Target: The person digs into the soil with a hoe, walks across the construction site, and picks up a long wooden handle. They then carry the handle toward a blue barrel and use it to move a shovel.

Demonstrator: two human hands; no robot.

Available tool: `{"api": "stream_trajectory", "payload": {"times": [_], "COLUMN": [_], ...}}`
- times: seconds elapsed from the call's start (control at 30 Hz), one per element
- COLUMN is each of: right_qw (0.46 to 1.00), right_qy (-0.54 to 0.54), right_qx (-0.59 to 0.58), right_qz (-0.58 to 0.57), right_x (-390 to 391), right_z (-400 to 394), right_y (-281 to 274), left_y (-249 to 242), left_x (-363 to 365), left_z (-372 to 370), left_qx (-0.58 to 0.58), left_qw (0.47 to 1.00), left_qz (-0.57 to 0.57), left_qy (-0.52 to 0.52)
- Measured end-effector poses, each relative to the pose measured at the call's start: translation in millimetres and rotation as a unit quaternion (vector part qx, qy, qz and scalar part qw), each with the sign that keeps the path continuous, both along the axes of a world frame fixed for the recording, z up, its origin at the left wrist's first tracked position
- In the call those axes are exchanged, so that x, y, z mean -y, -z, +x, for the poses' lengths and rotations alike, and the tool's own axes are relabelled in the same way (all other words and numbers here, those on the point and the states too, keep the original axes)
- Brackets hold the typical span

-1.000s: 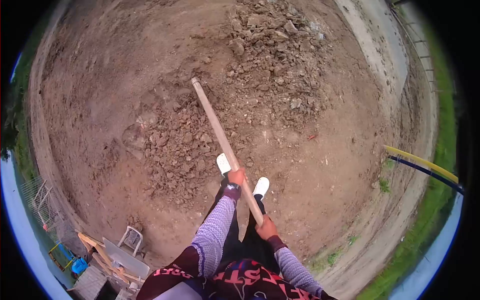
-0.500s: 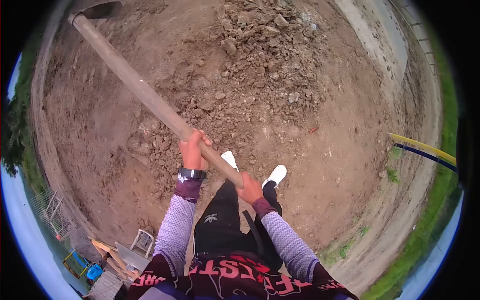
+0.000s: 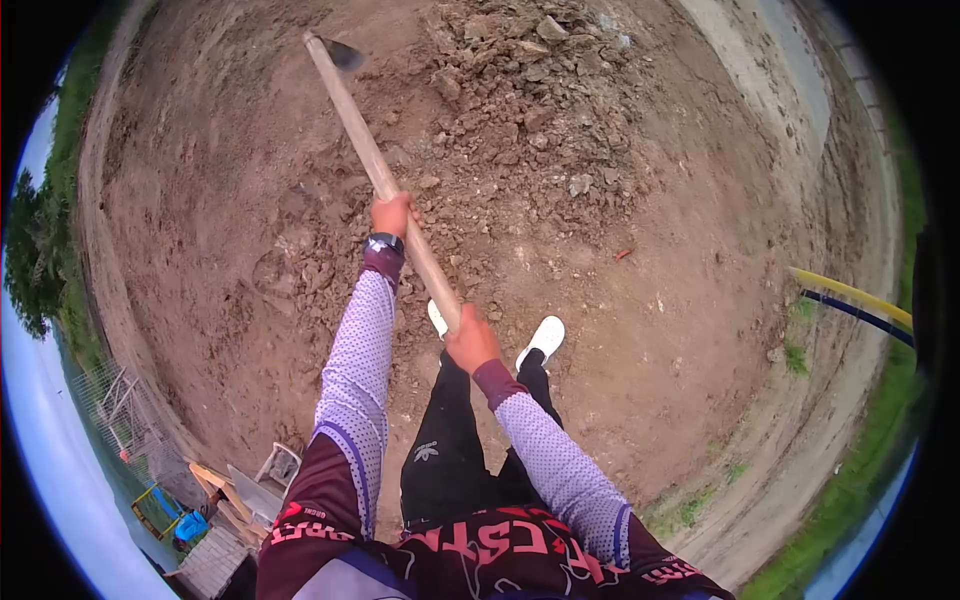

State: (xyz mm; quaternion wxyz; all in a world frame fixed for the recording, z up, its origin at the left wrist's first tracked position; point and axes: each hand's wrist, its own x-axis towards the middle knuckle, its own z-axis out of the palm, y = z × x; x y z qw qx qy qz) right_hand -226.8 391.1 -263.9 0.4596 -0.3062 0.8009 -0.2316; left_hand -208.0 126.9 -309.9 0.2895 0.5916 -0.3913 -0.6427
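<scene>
Both my hands are wrapped round the long wooden handle of a hoe (image 3: 362, 140). My left hand (image 3: 393, 214) grips it partway along, a dark band at the wrist. Closer to my body, my right hand (image 3: 472, 338) holds the butt end. The hoe's dark metal blade (image 3: 346, 55) is at the far end, over bare brown soil, left of a heap of broken clods (image 3: 540, 110). My white shoes (image 3: 542, 340) stand on the soil below the handle, the left one partly hidden by it.
On the right, a yellow and dark-blue bar (image 3: 850, 295) reaches in over the ground. A pale paved strip (image 3: 785, 70) runs along the upper right. Wooden boards (image 3: 225, 490) and a blue object (image 3: 190, 526) sit at lower left near a wire-mesh fence (image 3: 120, 400).
The hoe has swung away from me, its blade end moving right and its handle now steeper in view. Both hands have shifted forward with it, still gripping.
</scene>
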Motion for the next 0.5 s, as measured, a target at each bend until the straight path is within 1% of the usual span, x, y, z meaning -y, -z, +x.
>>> {"api": "stream_trajectory", "payload": {"times": [0.03, 0.07, 0.1, 0.13, 0.17, 0.2, 0.23, 0.27, 0.33, 0.4, 0.43, 0.47, 0.5], "right_qw": [0.999, 0.992, 0.990, 0.986, 0.986, 0.983, 0.983, 0.985, 0.988, 0.995, 0.996, 0.999, 0.995], "right_qy": [0.011, 0.034, 0.017, 0.004, 0.003, -0.005, -0.010, -0.013, -0.041, -0.036, -0.032, -0.046, -0.064], "right_qx": [-0.001, 0.040, 0.020, 0.028, 0.029, 0.037, 0.049, 0.048, -0.004, 0.006, 0.005, -0.024, -0.049], "right_qz": [0.036, 0.118, 0.141, 0.164, 0.165, 0.182, 0.178, 0.163, 0.147, 0.095, 0.086, 0.016, -0.052], "right_x": [-61.4, -113.5, -158.6, -198.6, -222.2, -263.0, -292.4, -307.5, -319.6, -321.3, -312.6, -301.4, -292.2], "right_z": [14.7, 12.5, -1.2, -11.4, -19.1, -16.9, -13.9, -16.6, -18.4, -20.1, -26.0, -34.7, -40.3], "right_y": [5.8, 3.0, 8.8, 4.1, -3.0, -21.6, -28.0, -22.8, -24.0, -21.5, -17.5, -13.1, -11.3], "left_y": [49.9, 77.9, 106.1, 84.3, 77.6, 71.4, 74.6, 72.9, 60.4, 41.8, 21.3, -3.0, -24.2], "left_x": [-66.5, -131.4, -180.0, -223.9, -260.1, -292.9, -320.9, -333.4, -340.2, -334.1, -322.9, -309.7, -294.0], "left_z": [3.8, 1.8, 3.0, -7.7, -5.7, 4.9, 13.0, 13.8, 15.9, 22.9, 19.9, 17.9, 16.5], "left_qx": [0.074, 0.086, 0.058, 0.077, 0.087, 0.073, 0.068, 0.020, 0.028, 0.018, 0.005, -0.010, -0.053], "left_qw": [0.990, 0.978, 0.976, 0.977, 0.972, 0.958, 0.949, 0.941, 0.940, 0.953, 0.959, 0.964, 0.969], "left_qz": [0.111, 0.182, 0.209, 0.198, 0.219, 0.271, 0.304, 0.337, 0.337, 0.295, 0.271, 0.247, 0.214], "left_qy": [0.048, 0.050, 0.027, 0.005, 0.025, 0.052, 0.056, -0.031, -0.045, -0.073, -0.086, -0.102, -0.112]}}
